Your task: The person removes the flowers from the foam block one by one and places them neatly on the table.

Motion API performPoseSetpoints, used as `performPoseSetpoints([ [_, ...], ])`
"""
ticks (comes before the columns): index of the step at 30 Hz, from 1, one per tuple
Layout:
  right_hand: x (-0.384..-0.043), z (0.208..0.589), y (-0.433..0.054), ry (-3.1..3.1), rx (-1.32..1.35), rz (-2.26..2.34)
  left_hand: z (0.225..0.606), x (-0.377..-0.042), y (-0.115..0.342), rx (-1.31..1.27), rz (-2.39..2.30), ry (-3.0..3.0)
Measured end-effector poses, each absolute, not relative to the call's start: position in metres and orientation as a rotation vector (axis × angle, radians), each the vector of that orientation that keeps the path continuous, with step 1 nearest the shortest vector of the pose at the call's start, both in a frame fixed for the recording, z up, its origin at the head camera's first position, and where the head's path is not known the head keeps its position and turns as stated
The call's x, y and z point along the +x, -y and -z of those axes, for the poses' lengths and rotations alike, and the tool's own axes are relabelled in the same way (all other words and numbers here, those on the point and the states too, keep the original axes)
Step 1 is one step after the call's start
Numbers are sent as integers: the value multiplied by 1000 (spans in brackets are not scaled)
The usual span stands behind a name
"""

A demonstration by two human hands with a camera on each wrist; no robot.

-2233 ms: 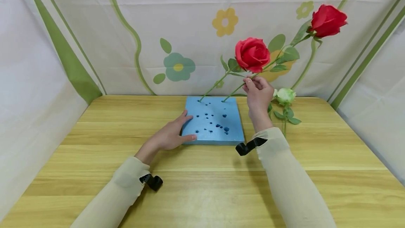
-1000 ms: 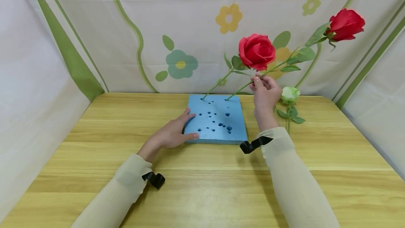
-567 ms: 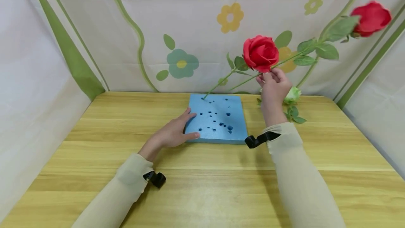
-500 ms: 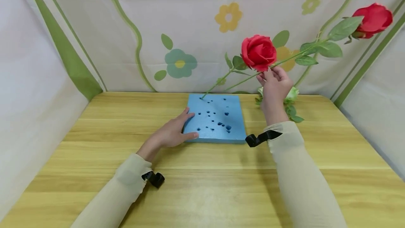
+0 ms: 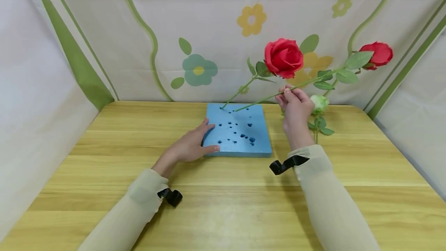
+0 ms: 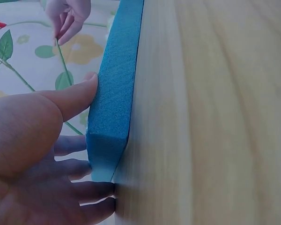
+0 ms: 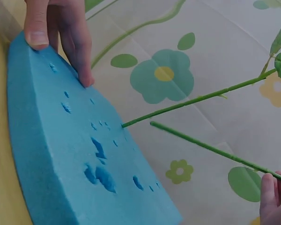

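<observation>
A blue foam block [image 5: 228,151] dotted with holes lies on the table. My left hand [image 5: 189,146] rests against its left side, thumb on the front corner and the other fingers stretched along the edge. In the right hand [image 5: 296,107], thumb and fingertips pinch the green stem of a red rose [image 5: 379,55], its bloom leaning far to the right. In the right wrist view, the lower end of this stem [image 7: 192,139] hangs free, a little off the block's surface. Another red rose [image 5: 283,58] stands tilted in the back left hole.
A pale green-white flower [image 5: 319,104] with leaves lies at the back right of the wooden table [image 5: 223,212], partly behind my right hand. A patterned cloth [image 5: 209,18] hangs behind the table's far edge.
My right hand has drawn the held rose's stem out of the back right hole. The stem's end has since shifted left over the block and the bloom has dropped lower. The left hand stays.
</observation>
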State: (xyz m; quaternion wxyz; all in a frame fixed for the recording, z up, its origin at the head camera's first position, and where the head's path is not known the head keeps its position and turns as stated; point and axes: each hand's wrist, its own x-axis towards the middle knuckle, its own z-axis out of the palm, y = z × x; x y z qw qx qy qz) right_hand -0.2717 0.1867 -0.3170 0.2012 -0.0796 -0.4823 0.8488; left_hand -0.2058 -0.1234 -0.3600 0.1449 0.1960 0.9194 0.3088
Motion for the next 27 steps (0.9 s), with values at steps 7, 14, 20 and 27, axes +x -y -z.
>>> performPoseSetpoints([
  [7,-259,317,-197,1358,-280,-2487,358,-206,123,562,-895,-2647],
  [14,-246,317,-210,1445,-231,-2604,362,-206,129,550,-899,-2652],
  [20,-232,317,-218,1671,-225,-2582,362,-206,130,532,-899,-2652],
  [27,-222,316,-226,1951,-156,-2487,359,-206,130,513,-910,-2634],
])
